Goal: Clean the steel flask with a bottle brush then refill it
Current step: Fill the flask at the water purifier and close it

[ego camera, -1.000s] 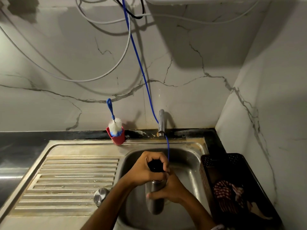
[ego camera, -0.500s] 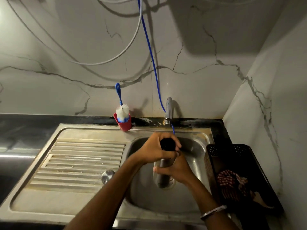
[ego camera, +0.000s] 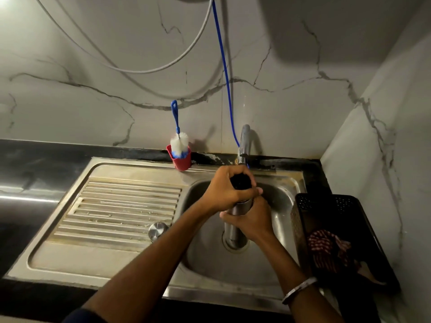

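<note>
The steel flask [ego camera: 234, 231] stands upright over the sink basin [ego camera: 210, 257], its base near the drain. My right hand [ego camera: 253, 220] grips the flask's body. My left hand [ego camera: 225, 191] wraps around the black cap [ego camera: 240, 182] at its top. The bottle brush [ego camera: 178, 142], white bristles on a blue handle, stands in a red cup [ego camera: 182, 160] at the back edge of the sink, to the left of the tap [ego camera: 243, 142].
A round steel lid [ego camera: 158, 230] lies on the ribbed drainboard [ego camera: 116, 210]. A black perforated basket [ego camera: 338, 241] holding a red striped cloth [ego camera: 326, 248] sits right of the basin. A blue hose [ego camera: 225, 73] hangs down to the tap. Marble walls close the back and right.
The view has dropped and pulled back, showing more of the sink front. Both hands keep their hold on the flask and cap over the basin.
</note>
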